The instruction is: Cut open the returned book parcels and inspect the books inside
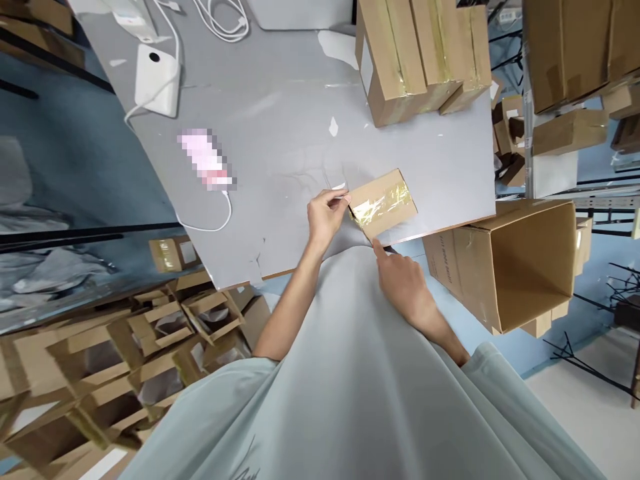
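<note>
Touching the left grip, the taped box extends rightward.

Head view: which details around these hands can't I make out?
All in the head view:
Small taped carton: contents hidden by its cardboard and tape.
Dark object at the right hand: mostly covered by that hand.
Phone-like device: hidden by pixelation.
Grey flat item: cut off by the top edge.

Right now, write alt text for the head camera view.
The left hand touches a small taped box on a gray table; the right hand holds a partly hidden dark object by the box's near corner. Larger boxes behind.
</note>
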The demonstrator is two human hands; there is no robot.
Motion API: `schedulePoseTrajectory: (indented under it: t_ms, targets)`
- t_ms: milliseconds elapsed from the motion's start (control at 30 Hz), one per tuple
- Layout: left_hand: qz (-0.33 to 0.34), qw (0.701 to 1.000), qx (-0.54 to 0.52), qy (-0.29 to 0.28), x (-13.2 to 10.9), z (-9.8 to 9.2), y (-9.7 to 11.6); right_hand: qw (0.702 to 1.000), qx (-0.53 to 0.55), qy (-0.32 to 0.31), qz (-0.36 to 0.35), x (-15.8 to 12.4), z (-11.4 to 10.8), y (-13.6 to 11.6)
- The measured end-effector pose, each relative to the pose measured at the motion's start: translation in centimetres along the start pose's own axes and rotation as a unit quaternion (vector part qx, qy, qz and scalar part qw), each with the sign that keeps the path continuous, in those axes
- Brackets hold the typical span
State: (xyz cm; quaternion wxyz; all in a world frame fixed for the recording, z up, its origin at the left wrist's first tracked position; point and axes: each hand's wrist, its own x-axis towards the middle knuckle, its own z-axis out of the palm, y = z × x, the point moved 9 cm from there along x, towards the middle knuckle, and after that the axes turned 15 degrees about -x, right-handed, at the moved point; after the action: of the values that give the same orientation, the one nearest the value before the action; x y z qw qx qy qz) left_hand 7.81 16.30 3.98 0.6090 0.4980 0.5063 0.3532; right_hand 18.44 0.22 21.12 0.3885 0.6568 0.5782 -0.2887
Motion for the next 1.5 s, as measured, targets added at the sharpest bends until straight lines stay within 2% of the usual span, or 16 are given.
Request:
schedulePoseTrajectory:
  t_ms: [100,300,400,567,833,1133,1400,1500]
  targets:
    - [-0.004,1.000,0.005,0.011,-0.2,-0.1,0.0,0.999,0.013,0.026,-0.015,-0.2,-0.7,0.8]
    - [-0.002,0.999,-0.007,0.034,-0.4,-0.2,0.2,0.996,0.032,0.058,-0.062,4.9,-0.9,1.5]
    - [-0.001,0.999,-0.011,0.051,-0.6,-0.3,0.3,0.993,0.044,0.071,-0.085,6.2,-0.8,1.8]
    - [-0.013,0.998,0.017,0.057,-0.8,-0.2,0.2,0.991,0.055,0.070,-0.103,6.1,-1.1,1.9]
    - [-0.016,0.998,0.018,0.062,-1.5,-0.1,-0.3,0.994,0.045,0.052,-0.086,6.6,-1.7,0.2]
    - [-0.007,0.997,0.017,0.069,-2.0,0.2,-0.2,0.996,0.044,0.052,-0.052,6.2,-0.9,-0.7]
    - [0.029,0.998,0.005,0.050,-2.0,0.6,0.0,1.000,0.009,0.020,-0.016,5.3,2.1,-0.8]
    - [0.032,0.998,0.022,0.041,-1.7,0.4,0.1,0.999,0.019,0.029,0.000,3.9,1.6,-0.2]
